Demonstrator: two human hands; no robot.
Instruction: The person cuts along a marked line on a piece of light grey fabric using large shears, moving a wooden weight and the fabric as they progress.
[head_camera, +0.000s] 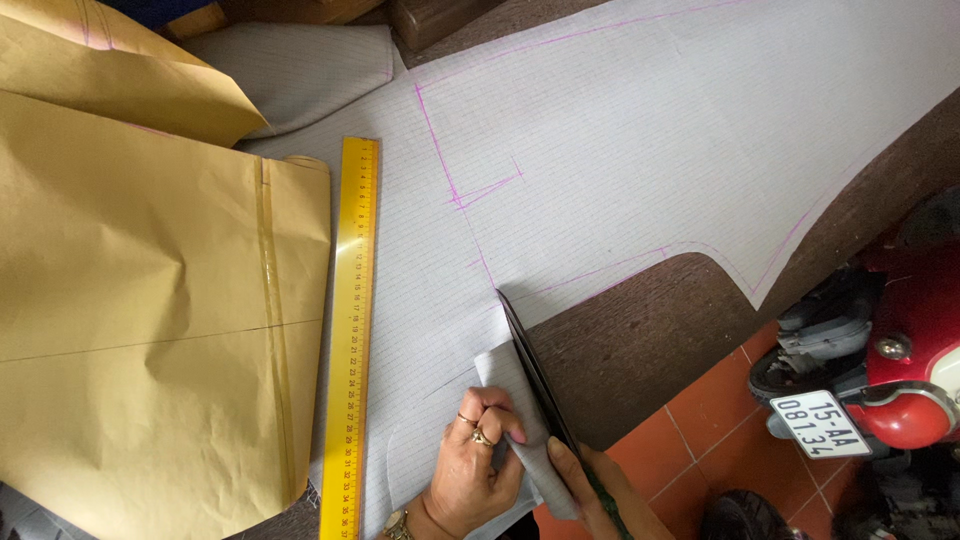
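Observation:
A pale grey fabric (620, 140) with fine stripes lies spread on a dark wooden table (640, 330), marked with pink chalk lines. My right hand (590, 490) holds black scissors (530, 365), blades pointing up along a chalk line at the cloth's cut edge. My left hand (480, 460), with rings and a wristwatch, pinches the loose cut strip of fabric (505, 385) right beside the blades.
A long yellow ruler (352, 330) lies on the fabric to the left. Brown paper pattern sheets (150, 300) cover the table's left side. A red scooter (890, 350) stands on the orange floor tiles (720, 400) at the right.

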